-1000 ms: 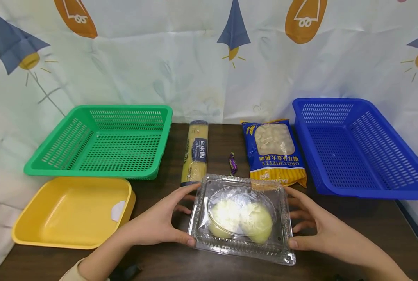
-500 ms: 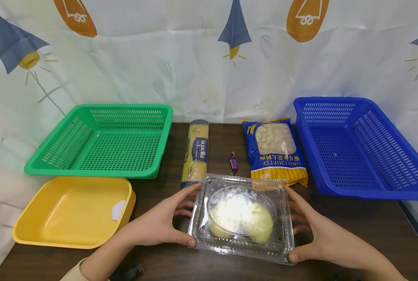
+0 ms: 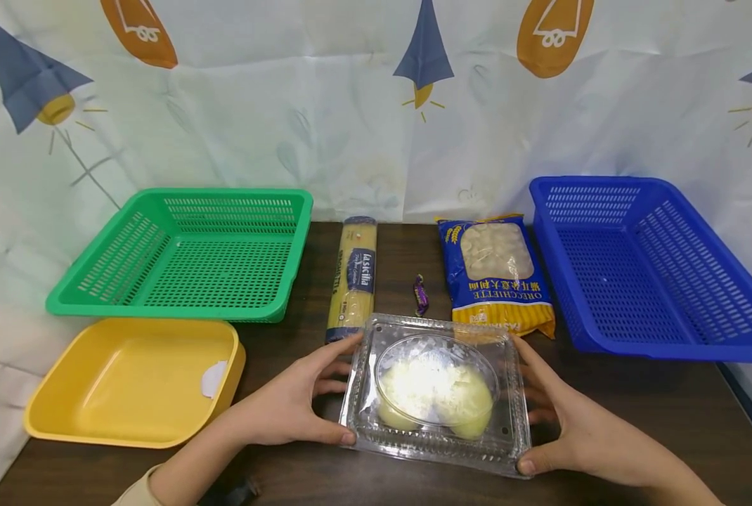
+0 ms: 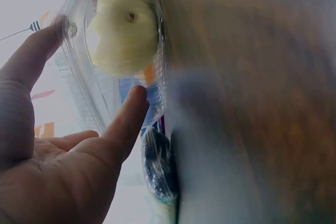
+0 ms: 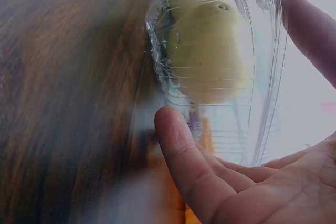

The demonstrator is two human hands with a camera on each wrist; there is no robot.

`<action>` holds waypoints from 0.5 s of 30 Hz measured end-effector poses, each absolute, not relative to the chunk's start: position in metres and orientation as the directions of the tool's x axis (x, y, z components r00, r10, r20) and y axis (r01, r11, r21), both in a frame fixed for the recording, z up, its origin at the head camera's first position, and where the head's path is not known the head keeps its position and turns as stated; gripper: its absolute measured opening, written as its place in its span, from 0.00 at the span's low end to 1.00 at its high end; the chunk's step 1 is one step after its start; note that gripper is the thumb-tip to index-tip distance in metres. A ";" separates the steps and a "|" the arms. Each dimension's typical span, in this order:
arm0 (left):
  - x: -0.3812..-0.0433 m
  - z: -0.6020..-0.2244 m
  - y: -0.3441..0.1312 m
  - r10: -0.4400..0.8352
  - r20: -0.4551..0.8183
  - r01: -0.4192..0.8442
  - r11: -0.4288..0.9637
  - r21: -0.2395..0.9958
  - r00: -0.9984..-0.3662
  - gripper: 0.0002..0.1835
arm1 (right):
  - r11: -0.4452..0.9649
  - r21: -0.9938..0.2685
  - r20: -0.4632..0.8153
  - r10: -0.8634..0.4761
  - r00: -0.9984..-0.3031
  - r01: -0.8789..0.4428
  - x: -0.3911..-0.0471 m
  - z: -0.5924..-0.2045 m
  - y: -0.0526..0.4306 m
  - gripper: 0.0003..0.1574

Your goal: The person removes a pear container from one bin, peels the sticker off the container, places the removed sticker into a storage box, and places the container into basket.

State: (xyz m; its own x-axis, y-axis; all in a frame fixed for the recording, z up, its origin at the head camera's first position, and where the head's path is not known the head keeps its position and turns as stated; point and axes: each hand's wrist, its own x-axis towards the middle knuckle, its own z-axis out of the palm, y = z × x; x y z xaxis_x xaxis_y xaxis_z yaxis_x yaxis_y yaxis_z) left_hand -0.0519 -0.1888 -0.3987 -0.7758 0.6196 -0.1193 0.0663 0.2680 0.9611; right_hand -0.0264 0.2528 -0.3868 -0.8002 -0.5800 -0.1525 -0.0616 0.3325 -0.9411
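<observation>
A clear plastic clamshell box (image 3: 436, 460) sits at the front middle of the dark table, its lid down over pale yellow-green fruits (image 3: 467, 404). My left hand (image 3: 287, 404) grips the box's left side, thumb at the near corner and a finger at the far one. On the opposite side my right hand (image 3: 581, 429) holds it the same way, thumb on the near right corner. Both wrist views show a fruit (image 4: 123, 40) through the clear wall, with fingers (image 5: 176, 135) spread along the side. Glare on the lid hides part of the fruits.
Behind the box lie a spaghetti pack (image 3: 353, 281), a small purple-wrapped candy (image 3: 421, 295) and a blue-and-yellow orecchiette bag (image 3: 496, 263). A green basket (image 3: 275, 309) and a yellow bin (image 3: 142, 432) stand left, a blue basket (image 3: 673, 349) right. Patterned cloth (image 3: 351, 140) hangs behind.
My right thumb has slid toward me along the box's side to its near corner. The box and my left hand have stayed almost still.
</observation>
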 end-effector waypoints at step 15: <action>-0.050 -0.397 -0.188 0.619 -0.115 0.014 0.200 0.980 -0.777 0.66 | 0.243 -0.968 -0.097 -0.611 -0.786 -0.069 -0.029 -0.387 0.255 0.86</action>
